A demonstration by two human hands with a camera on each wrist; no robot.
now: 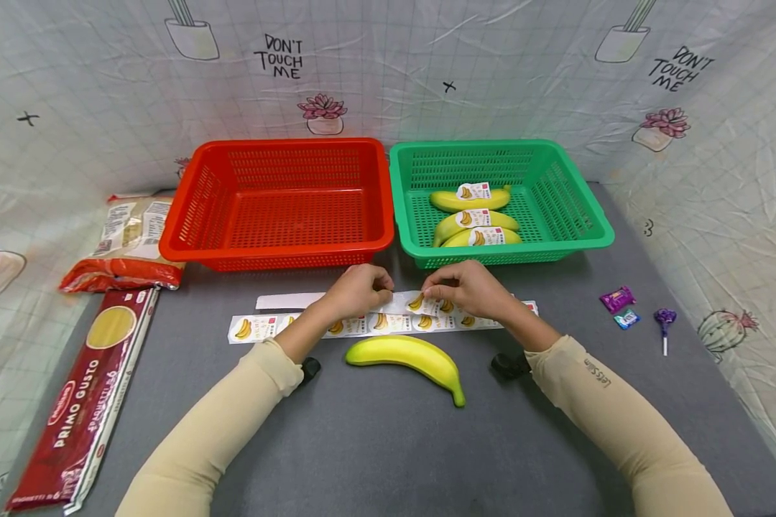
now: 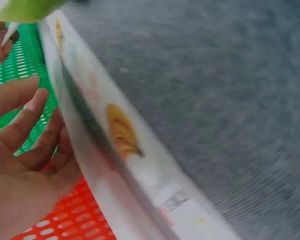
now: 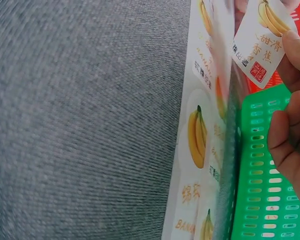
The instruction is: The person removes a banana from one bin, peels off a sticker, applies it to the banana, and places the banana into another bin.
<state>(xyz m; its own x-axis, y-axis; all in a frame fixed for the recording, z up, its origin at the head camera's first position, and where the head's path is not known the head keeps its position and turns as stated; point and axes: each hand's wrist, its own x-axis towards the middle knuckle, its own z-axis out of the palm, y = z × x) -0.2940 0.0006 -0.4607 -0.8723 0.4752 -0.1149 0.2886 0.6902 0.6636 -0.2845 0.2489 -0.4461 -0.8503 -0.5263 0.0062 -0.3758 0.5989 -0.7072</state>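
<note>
My right hand (image 1: 468,287) pinches a white banana sticker (image 3: 263,42) between thumb and fingertips, tilted up over a sticker strip. That upper strip (image 1: 289,301) has bare backing at its left part and printed labels at its right. My left hand (image 1: 358,291) holds the same strip near its middle, fingertips right at its upper edge. A second strip of banana stickers (image 1: 243,329) lies flat just in front, partly covered by my left forearm. Nearer to me, between both forearms, lies a single yellow banana (image 1: 407,352) without a label.
Behind my hands stand a red basket (image 1: 297,255) and a green basket (image 1: 595,222) holding several labelled bananas (image 1: 468,201). At left lie a spaghetti pack (image 1: 80,402) and another food bag (image 1: 129,237). Wrapped candies (image 1: 617,299) and a lollipop (image 1: 664,317) lie at right.
</note>
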